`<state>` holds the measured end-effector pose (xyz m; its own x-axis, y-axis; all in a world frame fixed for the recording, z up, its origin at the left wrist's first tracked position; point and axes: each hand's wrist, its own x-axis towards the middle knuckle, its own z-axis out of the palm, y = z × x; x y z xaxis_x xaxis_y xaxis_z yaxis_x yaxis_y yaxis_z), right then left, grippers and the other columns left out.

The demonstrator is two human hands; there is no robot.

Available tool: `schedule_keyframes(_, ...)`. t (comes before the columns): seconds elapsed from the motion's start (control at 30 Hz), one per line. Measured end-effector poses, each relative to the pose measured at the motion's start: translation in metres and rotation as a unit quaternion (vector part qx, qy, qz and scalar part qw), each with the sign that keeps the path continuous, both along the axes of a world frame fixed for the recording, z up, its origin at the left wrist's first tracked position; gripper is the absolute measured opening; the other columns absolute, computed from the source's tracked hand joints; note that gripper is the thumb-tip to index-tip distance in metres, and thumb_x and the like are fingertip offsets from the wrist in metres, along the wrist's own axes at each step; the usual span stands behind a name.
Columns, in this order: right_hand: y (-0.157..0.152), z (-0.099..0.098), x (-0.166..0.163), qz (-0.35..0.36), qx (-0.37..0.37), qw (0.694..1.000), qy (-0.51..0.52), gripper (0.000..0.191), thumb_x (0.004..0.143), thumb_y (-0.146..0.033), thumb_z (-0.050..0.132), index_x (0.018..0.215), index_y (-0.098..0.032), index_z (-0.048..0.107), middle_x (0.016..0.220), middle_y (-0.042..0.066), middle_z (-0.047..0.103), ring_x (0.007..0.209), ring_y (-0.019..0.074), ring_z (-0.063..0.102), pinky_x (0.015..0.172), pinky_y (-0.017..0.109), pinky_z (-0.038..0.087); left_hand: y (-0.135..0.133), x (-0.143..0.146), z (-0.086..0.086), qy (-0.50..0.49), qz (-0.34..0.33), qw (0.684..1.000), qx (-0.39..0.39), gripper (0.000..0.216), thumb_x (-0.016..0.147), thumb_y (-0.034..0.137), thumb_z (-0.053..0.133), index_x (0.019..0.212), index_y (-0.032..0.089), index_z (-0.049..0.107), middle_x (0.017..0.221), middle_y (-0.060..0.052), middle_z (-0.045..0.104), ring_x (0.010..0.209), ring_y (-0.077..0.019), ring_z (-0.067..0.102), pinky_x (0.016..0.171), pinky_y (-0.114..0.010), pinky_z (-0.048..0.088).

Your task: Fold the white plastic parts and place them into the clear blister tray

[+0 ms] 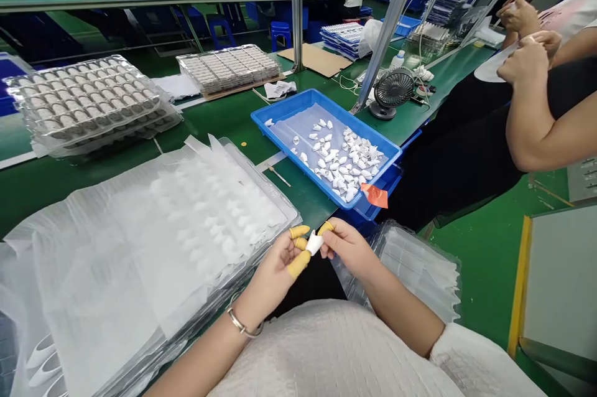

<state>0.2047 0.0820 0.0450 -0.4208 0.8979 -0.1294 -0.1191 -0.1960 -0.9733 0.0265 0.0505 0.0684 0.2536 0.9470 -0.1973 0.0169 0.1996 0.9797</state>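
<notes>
Between my two hands is a small white curved plastic part, held low in front of my body. My left hand, with yellow finger cots on its fingertips, pinches the part from the left. From the right, my right hand grips its other side, a yellow cot showing on one finger. Just beyond them a blue tray holds many similar white parts, loosely heaped toward its right end. An orange tag hangs on the tray's near corner.
White sheeting covers a clear plastic tray at left. Stacked filled trays stand behind it. A black fan sits past a metal post. At right, another person's hands hold a white piece. Bagged trays lie beside me.
</notes>
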Motion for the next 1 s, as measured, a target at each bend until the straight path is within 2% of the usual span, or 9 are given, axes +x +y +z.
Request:
schedule_keyframes(0.1,0.002,-0.005,0.001,0.009,0.004,0.999,0.03,0.03,0.087,-0.048,0.06,0.083,-0.019,0.058,0.072,0.001,0.059,0.066,0.0133,0.055,0.058,0.025,0.041,0.003,0.0,0.004,-0.079,-0.04,0.995,-0.05,0.034,0.088,0.042,0.056,0.109,0.016,0.059,0.091,-0.005,0.058,0.067,-0.0121,0.051,0.063,-0.027,0.046)
schedule_keyframes(0.17,0.002,-0.004,0.002,0.019,0.017,0.999,0.021,0.028,0.086,-0.048,0.062,0.086,-0.019,0.06,0.075,0.001,0.057,0.068,0.0136,0.054,0.061,0.026,0.042,0.003,-0.001,0.005,-0.076,-0.031,0.995,-0.048,0.033,0.085,0.042,0.059,0.107,0.016,0.061,0.089,-0.005,0.059,0.066,-0.0117,0.05,0.062,-0.026,0.046)
schedule_keyframes(0.33,-0.001,0.006,0.002,0.0,0.073,0.995,-0.062,0.035,0.078,-0.049,0.069,0.071,-0.019,0.054,0.071,-0.003,0.043,0.062,0.0106,0.04,0.056,0.025,0.033,-0.001,-0.002,-0.001,0.065,-0.004,0.997,0.033,0.027,0.083,0.029,0.06,0.108,0.018,0.059,0.087,-0.003,0.06,0.073,-0.0142,0.055,0.067,-0.028,0.048)
schedule_keyframes(0.47,-0.005,0.013,-0.006,-0.037,0.094,0.979,-0.18,0.047,0.07,-0.045,0.077,0.061,-0.019,0.039,0.062,-0.006,0.034,0.057,0.009,0.031,0.051,0.024,0.023,-0.003,-0.002,-0.005,0.233,-0.025,0.957,0.168,0.018,0.079,0.018,0.056,0.097,0.019,0.06,0.077,0.0,0.058,0.071,-0.0163,0.055,0.066,-0.03,0.046)
schedule_keyframes(0.6,-0.002,0.011,-0.012,-0.045,0.024,0.993,-0.107,0.039,0.088,-0.048,0.056,0.065,-0.02,0.041,0.055,-0.007,0.037,0.051,0.0088,0.033,0.049,0.024,0.025,-0.005,-0.002,-0.005,0.274,-0.038,0.939,0.207,0.016,0.078,0.014,0.054,0.092,0.019,0.058,0.075,0.0,0.059,0.068,-0.0159,0.055,0.064,-0.029,0.045)
schedule_keyframes(0.73,0.004,0.006,-0.011,-0.072,-0.049,0.996,-0.023,0.038,0.09,-0.049,0.052,0.068,-0.02,0.041,0.051,-0.008,0.04,0.045,0.0077,0.034,0.046,0.023,0.026,-0.007,-0.004,-0.004,0.266,-0.056,0.944,0.189,0.02,0.08,0.015,0.052,0.099,0.018,0.058,0.079,-0.001,0.059,0.07,-0.0162,0.055,0.066,-0.03,0.046)
schedule_keyframes(0.83,0.004,0.007,-0.006,-0.055,-0.039,0.998,-0.007,0.038,0.09,-0.051,0.052,0.07,-0.02,0.044,0.054,-0.007,0.044,0.047,0.0077,0.037,0.047,0.022,0.029,-0.006,-0.004,-0.004,0.279,-0.054,0.939,0.192,0.02,0.08,0.014,0.052,0.099,0.018,0.058,0.081,-0.002,0.059,0.073,-0.0169,0.055,0.068,-0.031,0.045)
schedule_keyframes(0.93,0.002,0.011,-0.001,-0.015,0.003,0.999,-0.046,0.036,0.088,-0.051,0.057,0.073,-0.019,0.05,0.058,-0.006,0.046,0.051,0.008,0.039,0.05,0.023,0.031,-0.003,-0.004,-0.005,0.295,-0.049,0.933,0.2,0.022,0.079,0.013,0.053,0.099,0.019,0.058,0.077,-0.001,0.057,0.072,-0.0174,0.053,0.068,-0.032,0.044)
schedule_keyframes(1.0,0.001,0.012,0.002,-0.001,0.025,0.998,-0.064,0.033,0.088,-0.049,0.059,0.076,-0.018,0.053,0.06,-0.005,0.047,0.053,0.0083,0.041,0.051,0.023,0.032,-0.002,-0.002,-0.003,0.264,-0.035,0.947,0.178,0.028,0.08,0.015,0.054,0.107,0.019,0.057,0.077,0.0,0.055,0.071,-0.0171,0.052,0.069,-0.032,0.043)
